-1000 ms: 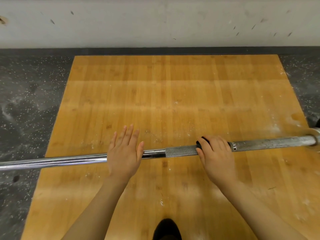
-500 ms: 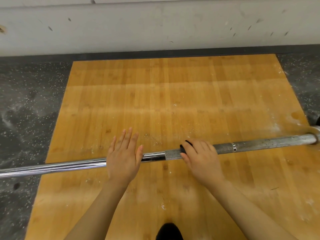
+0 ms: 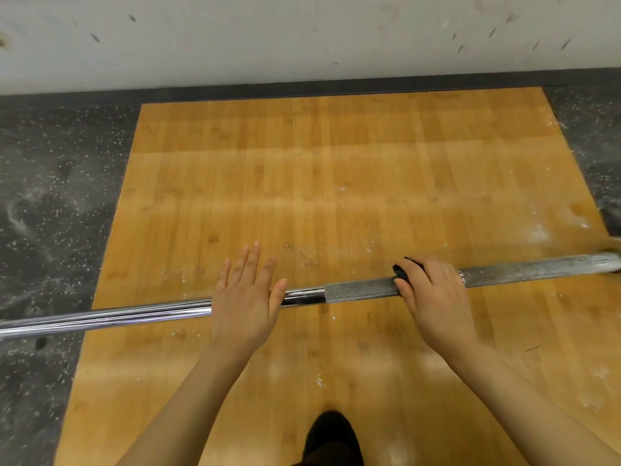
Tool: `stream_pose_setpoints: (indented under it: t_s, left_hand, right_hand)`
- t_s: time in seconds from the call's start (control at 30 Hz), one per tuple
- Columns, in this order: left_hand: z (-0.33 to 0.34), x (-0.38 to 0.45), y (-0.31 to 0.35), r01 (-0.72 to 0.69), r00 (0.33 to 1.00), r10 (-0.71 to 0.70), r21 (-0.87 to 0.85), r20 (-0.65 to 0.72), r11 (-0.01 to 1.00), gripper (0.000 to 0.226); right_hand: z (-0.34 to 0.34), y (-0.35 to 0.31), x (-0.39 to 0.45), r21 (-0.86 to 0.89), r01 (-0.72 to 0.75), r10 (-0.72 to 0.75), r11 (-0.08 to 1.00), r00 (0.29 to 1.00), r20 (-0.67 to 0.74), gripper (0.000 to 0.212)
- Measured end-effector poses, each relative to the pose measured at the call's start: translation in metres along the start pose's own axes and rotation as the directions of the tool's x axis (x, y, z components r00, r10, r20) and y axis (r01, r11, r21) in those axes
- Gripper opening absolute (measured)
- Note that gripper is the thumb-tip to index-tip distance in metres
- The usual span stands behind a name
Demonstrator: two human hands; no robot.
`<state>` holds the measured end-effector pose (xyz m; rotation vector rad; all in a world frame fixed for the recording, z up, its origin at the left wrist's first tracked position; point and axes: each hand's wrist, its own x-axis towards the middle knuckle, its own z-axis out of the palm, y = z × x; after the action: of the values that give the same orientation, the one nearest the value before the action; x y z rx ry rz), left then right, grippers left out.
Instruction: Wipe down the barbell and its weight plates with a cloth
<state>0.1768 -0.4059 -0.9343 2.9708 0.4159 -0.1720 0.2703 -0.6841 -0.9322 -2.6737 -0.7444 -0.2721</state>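
A steel barbell (image 3: 359, 291) lies across a wooden platform, running from the left edge to the right edge, with a shiny smooth stretch on the left and chalky knurling on the right. My left hand (image 3: 245, 297) rests flat on the bar with straight fingers. My right hand (image 3: 431, 294) grips the knurled part, wrapped round a black cloth (image 3: 403, 272) of which only a small tip shows beyond the fingers. At the far right the bar meets its collar (image 3: 608, 262); no weight plates are in view.
The wooden platform (image 3: 319, 183) carries chalk dust, thickest near the right end. Dark speckled rubber flooring (image 3: 50, 203) flanks it on both sides. A pale wall (image 3: 302, 38) stands behind. A dark shoe (image 3: 331, 438) shows at the bottom middle.
My right hand with the cloth slid left along the knurling, then back to the right. My left hand stayed flat on the bar.
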Motion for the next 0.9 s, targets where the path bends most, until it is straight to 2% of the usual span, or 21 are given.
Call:
stream_pose_setpoints:
  t_s: [0.27, 0.47, 0.67, 0.8, 0.9]
  left_hand:
    - [-0.002, -0.024, 0.006, 0.008, 0.999, -0.007, -0.019, 0.037, 1.0, 0.079]
    - [-0.003, -0.046, 0.008, -0.003, 0.998, 0.005, -0.035, 0.068, 0.999, 0.083]
    - [-0.009, -0.042, 0.011, 0.031, 0.999, -0.029, -0.058, 0.043, 0.998, 0.078]
    - [-0.003, -0.044, 0.014, 0.036, 0.997, -0.032, -0.049, 0.071, 0.998, 0.08]
    - [-0.001, -0.046, 0.012, 0.04, 0.996, -0.037, -0.04, 0.077, 0.998, 0.076]
  right_hand:
    - [-0.013, -0.015, -0.001, 0.026, -0.029, 0.028, 0.999, 0.999, 0.028, 0.044]
    - [-0.011, -0.028, -0.017, -0.002, 0.11, -0.109, 0.994, 0.987, 0.117, 0.042]
    - [-0.006, -0.04, -0.031, 0.009, 0.171, -0.17, 0.985, 0.971, 0.171, 0.04]
    - [0.008, -0.075, -0.041, 0.062, 0.267, -0.274, 0.962, 0.942, 0.193, 0.039]
    - [0.013, -0.083, -0.045, 0.013, 0.321, -0.314, 0.947, 0.918, 0.242, 0.04]
